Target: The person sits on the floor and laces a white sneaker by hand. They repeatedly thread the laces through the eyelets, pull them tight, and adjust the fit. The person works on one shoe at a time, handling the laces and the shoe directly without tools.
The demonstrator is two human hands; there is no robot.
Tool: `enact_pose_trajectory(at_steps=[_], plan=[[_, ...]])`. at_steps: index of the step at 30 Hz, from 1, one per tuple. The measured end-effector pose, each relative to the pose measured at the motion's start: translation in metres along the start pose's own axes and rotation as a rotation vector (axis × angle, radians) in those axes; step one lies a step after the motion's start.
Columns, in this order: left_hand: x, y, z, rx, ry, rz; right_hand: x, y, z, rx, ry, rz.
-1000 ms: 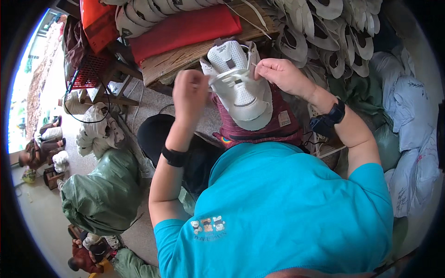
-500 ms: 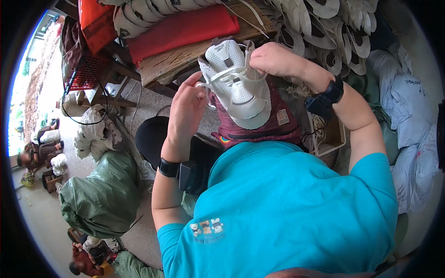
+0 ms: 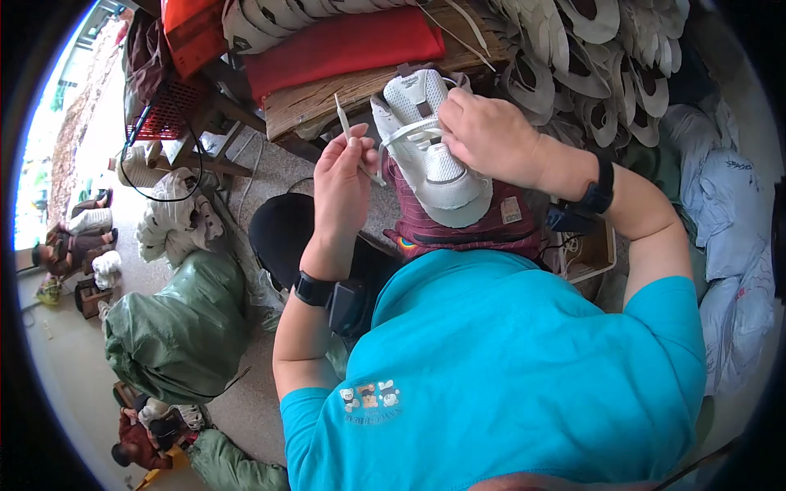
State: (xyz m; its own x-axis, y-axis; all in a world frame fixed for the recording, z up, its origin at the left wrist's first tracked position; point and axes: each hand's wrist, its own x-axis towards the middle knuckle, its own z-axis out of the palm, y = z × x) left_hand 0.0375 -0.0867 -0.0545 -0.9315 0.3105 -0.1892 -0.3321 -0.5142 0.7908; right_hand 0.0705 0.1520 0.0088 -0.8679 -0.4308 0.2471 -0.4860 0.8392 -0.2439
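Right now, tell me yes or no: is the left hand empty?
No, the left hand pinches a white lace, whose tip sticks up to the left of the white shoe.

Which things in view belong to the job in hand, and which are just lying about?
In the job:
left hand, pinching a white lace
right hand, at the white shoe

Apparently just lying about:
red cloth on the wooden bench
green sack at left
pale bags at far right
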Motion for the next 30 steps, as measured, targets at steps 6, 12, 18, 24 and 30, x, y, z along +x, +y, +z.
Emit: enact_pose_trajectory(at_steps=[6,12,18,24,30], plan=[[0.003,-0.014,0.015,0.27,-0.009,0.134,0.003,0.006,-0.01,0.278,-0.036,0.178],[0.004,-0.028,0.024,0.517,-0.039,0.152,-0.015,0.016,-0.004,0.533,0.042,0.215],[-0.003,-0.013,0.021,0.593,-0.072,0.05,-0.034,0.049,0.006,0.701,-0.035,0.546],[-0.004,-0.025,0.021,0.56,-0.023,0.15,-0.021,0.052,-0.022,0.342,0.161,0.241],[-0.004,-0.019,0.026,0.692,-0.072,0.149,0.011,0.067,-0.033,0.153,-0.098,-0.192]])
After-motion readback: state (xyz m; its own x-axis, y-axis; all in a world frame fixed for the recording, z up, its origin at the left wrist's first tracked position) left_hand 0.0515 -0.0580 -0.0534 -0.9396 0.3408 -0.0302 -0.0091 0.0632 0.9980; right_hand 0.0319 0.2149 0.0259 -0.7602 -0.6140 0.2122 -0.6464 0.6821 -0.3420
